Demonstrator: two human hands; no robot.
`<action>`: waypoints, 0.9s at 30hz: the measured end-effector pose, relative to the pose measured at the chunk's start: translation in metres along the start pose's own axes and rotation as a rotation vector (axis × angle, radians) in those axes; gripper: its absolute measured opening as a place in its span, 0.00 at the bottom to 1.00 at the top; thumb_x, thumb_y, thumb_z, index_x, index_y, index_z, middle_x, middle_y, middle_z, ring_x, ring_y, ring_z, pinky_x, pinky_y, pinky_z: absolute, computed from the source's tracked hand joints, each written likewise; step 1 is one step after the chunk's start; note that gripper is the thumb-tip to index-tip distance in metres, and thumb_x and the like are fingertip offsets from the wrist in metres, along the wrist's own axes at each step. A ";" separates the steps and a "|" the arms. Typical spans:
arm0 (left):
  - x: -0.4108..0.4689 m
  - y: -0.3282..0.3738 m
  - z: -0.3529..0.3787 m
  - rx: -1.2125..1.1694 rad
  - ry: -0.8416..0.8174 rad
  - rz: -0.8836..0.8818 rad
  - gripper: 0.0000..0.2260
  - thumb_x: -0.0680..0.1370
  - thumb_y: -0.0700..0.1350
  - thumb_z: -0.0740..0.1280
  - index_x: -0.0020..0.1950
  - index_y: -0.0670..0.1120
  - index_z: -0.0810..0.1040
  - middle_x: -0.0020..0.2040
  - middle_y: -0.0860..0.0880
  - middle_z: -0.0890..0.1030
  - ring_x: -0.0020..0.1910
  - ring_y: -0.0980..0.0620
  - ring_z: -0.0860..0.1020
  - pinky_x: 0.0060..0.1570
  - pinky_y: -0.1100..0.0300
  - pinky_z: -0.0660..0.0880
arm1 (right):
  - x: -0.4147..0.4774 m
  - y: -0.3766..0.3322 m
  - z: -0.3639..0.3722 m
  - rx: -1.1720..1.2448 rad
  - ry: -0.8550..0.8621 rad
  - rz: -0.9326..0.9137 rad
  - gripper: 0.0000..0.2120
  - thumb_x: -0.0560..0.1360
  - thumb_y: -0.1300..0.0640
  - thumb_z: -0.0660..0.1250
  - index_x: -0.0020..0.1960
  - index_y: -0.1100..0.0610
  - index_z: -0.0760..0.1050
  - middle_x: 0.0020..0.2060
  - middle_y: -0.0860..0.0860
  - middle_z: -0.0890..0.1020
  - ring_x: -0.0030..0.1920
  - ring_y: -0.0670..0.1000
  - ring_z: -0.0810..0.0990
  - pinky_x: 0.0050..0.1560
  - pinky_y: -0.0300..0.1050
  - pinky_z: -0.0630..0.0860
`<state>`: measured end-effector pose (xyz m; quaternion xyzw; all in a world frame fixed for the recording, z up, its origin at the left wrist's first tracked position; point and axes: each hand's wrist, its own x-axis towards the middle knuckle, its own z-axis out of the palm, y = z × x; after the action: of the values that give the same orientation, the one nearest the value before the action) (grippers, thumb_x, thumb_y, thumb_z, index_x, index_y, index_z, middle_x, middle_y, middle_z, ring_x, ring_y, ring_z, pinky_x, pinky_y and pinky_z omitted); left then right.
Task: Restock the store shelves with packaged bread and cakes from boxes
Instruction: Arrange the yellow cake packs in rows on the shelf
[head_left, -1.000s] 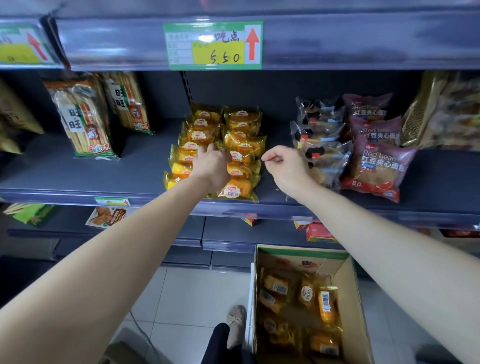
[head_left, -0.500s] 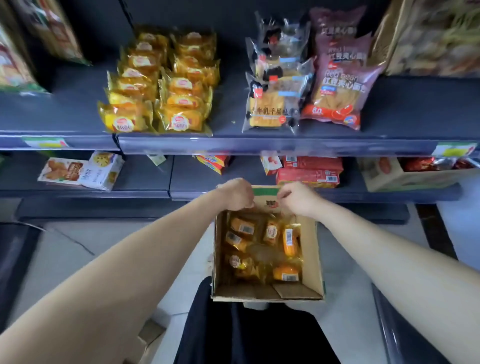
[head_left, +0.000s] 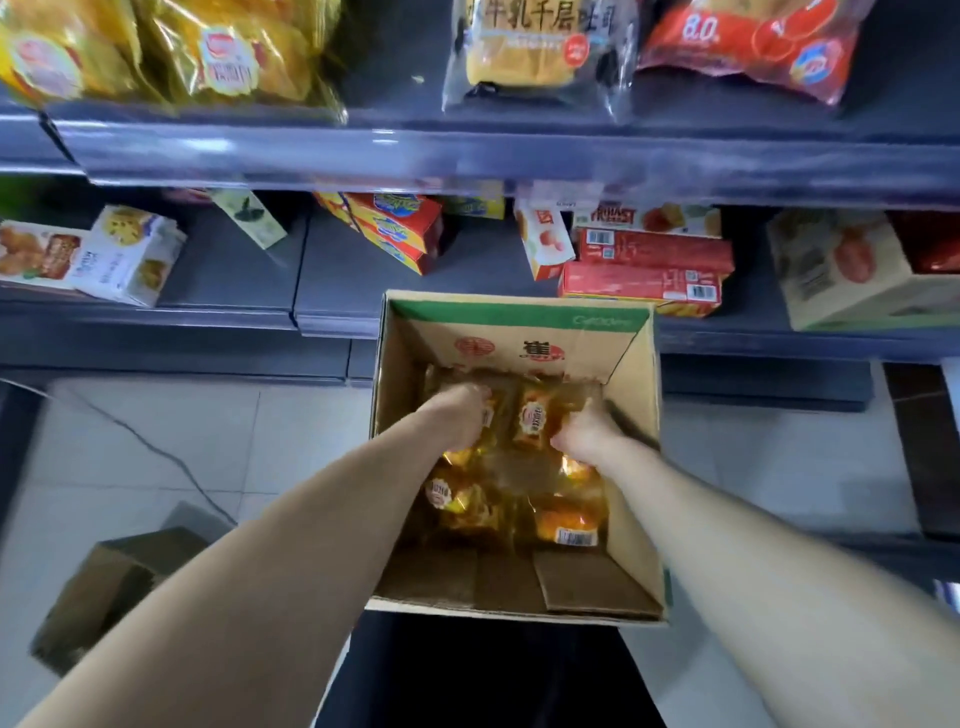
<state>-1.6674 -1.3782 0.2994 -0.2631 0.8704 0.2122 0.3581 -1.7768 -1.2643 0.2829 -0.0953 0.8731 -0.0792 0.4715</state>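
Observation:
An open cardboard box (head_left: 636, 395) stands on the floor below me with several yellow-wrapped cake packs (head_left: 530, 423) inside. My left hand (head_left: 460, 415) is deep in the box, fingers curled over a pack at the left. My right hand (head_left: 584, 434) is down in the box too, curled around a pack at the right. What the fingers enclose is partly hidden. Yellow cake packs (head_left: 228, 57) lie in stacks on the upper shelf (head_left: 395, 150) at the top left.
Bread bags (head_left: 535, 47) and a red bean bun pack (head_left: 753, 41) sit on the upper shelf. Biscuit boxes (head_left: 649, 260) lie on the lower shelf (head_left: 234, 312). Another cardboard box (head_left: 114, 582) rests on the tiled floor at the left.
Both hands came away from the stacked cakes on the shelf and dropped down into the box. My view tilted down with them.

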 end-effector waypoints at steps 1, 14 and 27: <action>0.006 0.000 0.005 0.044 -0.014 -0.007 0.17 0.81 0.39 0.58 0.70 0.44 0.69 0.67 0.45 0.73 0.65 0.46 0.71 0.50 0.68 0.70 | 0.003 0.000 0.004 0.003 -0.015 0.009 0.38 0.74 0.59 0.69 0.76 0.59 0.50 0.70 0.58 0.67 0.68 0.58 0.70 0.67 0.51 0.70; 0.014 0.004 -0.012 -0.078 0.122 -0.091 0.18 0.79 0.38 0.60 0.69 0.47 0.70 0.66 0.45 0.74 0.64 0.45 0.72 0.64 0.55 0.70 | -0.007 -0.016 -0.007 -0.182 0.035 -0.024 0.37 0.73 0.53 0.69 0.75 0.63 0.55 0.71 0.62 0.64 0.69 0.61 0.68 0.66 0.51 0.71; -0.155 -0.009 -0.190 -1.326 -0.066 0.181 0.08 0.81 0.36 0.56 0.52 0.44 0.74 0.48 0.46 0.79 0.47 0.49 0.79 0.48 0.51 0.77 | -0.184 -0.069 -0.186 0.831 -0.487 -0.225 0.07 0.71 0.68 0.58 0.46 0.65 0.72 0.38 0.63 0.82 0.41 0.60 0.81 0.53 0.59 0.74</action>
<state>-1.6651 -1.4431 0.5359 -0.3467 0.5629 0.7394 0.1277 -1.8274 -1.2781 0.5480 -0.0088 0.6164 -0.4465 0.6485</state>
